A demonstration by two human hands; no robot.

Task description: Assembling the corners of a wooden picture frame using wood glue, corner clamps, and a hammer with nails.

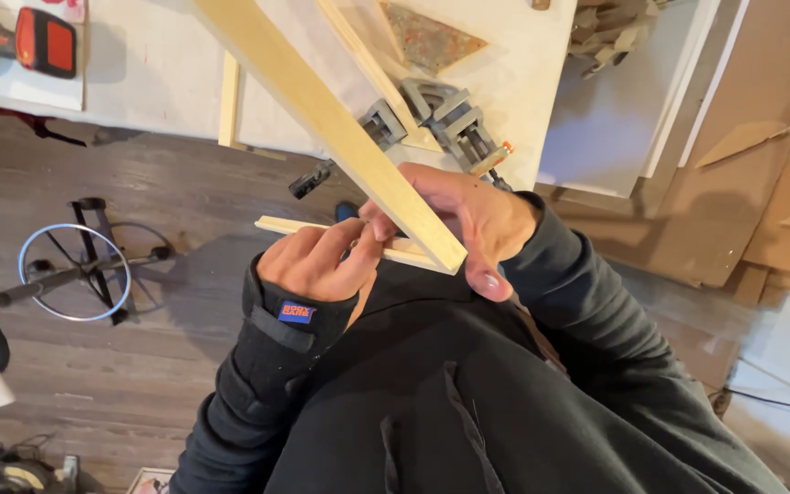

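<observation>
The right hand (pixel 468 220) grips the long wood strip (pixel 322 114) near its lower end, fingers closed around it. The left hand (pixel 317 261) pinches the short strip (pixel 276 224) lying crosswise beneath, below the worktop (pixel 157 73).

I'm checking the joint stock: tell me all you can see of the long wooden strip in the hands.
The long wooden strip is pale, smooth, square-edged light wood. It runs diagonally from the top edge down to a cut end by the right hand, which grips it. The left hand pinches near it. It crosses over a shorter pale strip.
</observation>
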